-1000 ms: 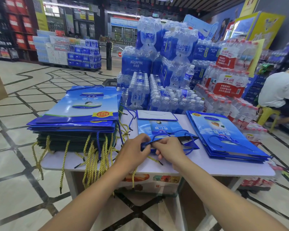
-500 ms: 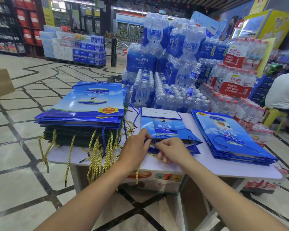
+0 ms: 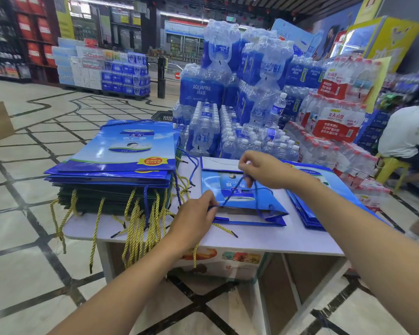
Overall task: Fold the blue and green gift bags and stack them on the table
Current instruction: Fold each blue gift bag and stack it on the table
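The left hand [image 3: 194, 215] pinches the blue cord handle [image 3: 230, 193] at its near end. The right hand [image 3: 264, 169] fingers pinch its loop above the blue gift bag [image 3: 247, 201], which lies flat on the worktop [image 3: 264, 238].

left of centre, green gift bags [image 3: 102, 201] show only edges under the blue stack [image 3: 126, 151]; the right forearm [image 3: 336, 204] hides part of the lower-right bag stack [image 3: 307, 216]; the right edge crops a seated person [image 3: 406, 134].

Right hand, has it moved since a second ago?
Yes. The right hand went from the near edge of the blue bag up toward its far end.
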